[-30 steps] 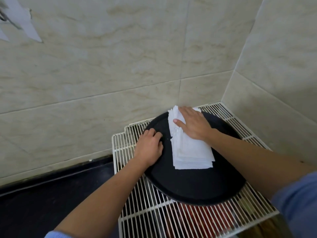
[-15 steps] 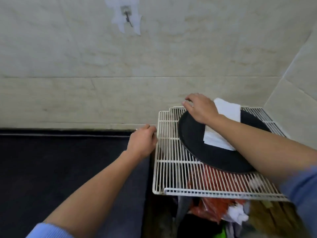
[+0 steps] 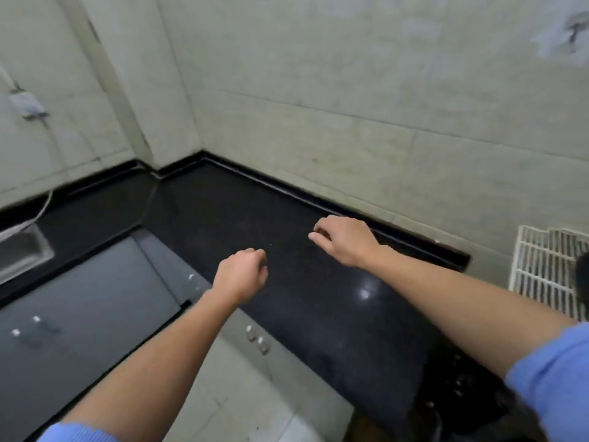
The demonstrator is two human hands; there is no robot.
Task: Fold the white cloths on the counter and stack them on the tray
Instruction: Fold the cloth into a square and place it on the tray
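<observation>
Both my hands hover over the black counter (image 3: 318, 314), and neither holds anything. My left hand (image 3: 240, 275) hangs above the counter's front edge with its fingers loosely curled. My right hand (image 3: 345, 239) is farther back near the wall, fingers bent downward. At the right edge of the head view the white wire rack (image 3: 541, 269) shows, with only a dark sliver of the black tray (image 3: 583, 272) on it. No white cloth is in view.
Tiled walls rise behind the counter and meet in a corner at the back left. A metal sink (image 3: 22, 253) sits at the far left. Below the counter's front edge are grey cabinet fronts (image 3: 95, 301) and the pale floor (image 3: 248, 400).
The view has swung left, away from the rack and tray. My right hand has left the cloth stack on the tray; my left has left the rack's corner. Both now hover over the counter.
</observation>
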